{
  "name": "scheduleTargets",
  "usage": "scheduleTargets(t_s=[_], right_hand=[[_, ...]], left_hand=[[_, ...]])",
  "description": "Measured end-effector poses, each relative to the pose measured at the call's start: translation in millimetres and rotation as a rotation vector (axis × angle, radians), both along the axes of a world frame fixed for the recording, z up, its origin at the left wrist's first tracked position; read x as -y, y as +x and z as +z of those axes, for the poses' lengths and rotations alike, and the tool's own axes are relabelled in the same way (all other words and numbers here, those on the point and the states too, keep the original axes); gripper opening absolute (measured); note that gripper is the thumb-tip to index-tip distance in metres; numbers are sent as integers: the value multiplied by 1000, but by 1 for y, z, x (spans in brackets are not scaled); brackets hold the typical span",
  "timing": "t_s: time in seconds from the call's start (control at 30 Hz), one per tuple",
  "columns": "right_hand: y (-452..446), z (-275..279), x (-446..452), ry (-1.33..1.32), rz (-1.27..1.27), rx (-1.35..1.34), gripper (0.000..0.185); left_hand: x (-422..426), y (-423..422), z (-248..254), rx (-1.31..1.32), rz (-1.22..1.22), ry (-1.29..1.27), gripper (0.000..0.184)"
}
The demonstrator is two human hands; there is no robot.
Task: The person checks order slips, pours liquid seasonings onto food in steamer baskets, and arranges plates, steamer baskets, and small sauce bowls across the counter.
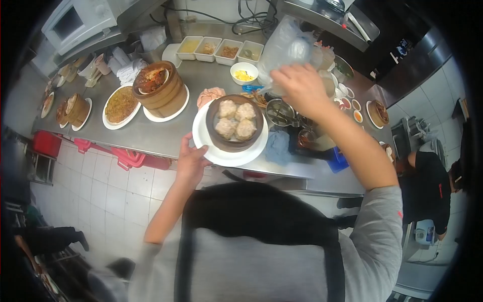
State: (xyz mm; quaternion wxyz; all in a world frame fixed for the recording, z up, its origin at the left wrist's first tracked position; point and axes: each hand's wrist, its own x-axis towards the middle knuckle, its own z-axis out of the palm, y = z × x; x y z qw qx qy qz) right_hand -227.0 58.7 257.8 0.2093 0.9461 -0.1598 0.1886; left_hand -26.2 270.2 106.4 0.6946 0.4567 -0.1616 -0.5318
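Observation:
My left hand is closed on the near-left rim of a white plate, with the thumb on top. A small round bamboo steamer sits on that plate, holding several siu mai dumplings. Up and to the right, my right hand has its fingers curled together beside a clear plastic bag. A pale, see-through piece shows under the fingertips, but what they grip cannot be made out. Below that hand stands a metal container with utensils in it.
Left along the steel counter are a tall steamer and a plate of fried rice. Behind are several white tubs and a bowl of yellow bits. A blue cloth lies at the front edge. A person stands at right.

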Motion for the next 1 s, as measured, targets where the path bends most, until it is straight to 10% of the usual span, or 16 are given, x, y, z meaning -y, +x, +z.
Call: scheduleTargets(t_s=[0.27,1.0], right_hand=[[32,-18,-8,-169,42,-327,15],[27,0,-26,-10,-186,-200,20]], left_hand=[[7,-19,5,17,-61,-40,43],[24,43,20,17,-172,-56,43]])
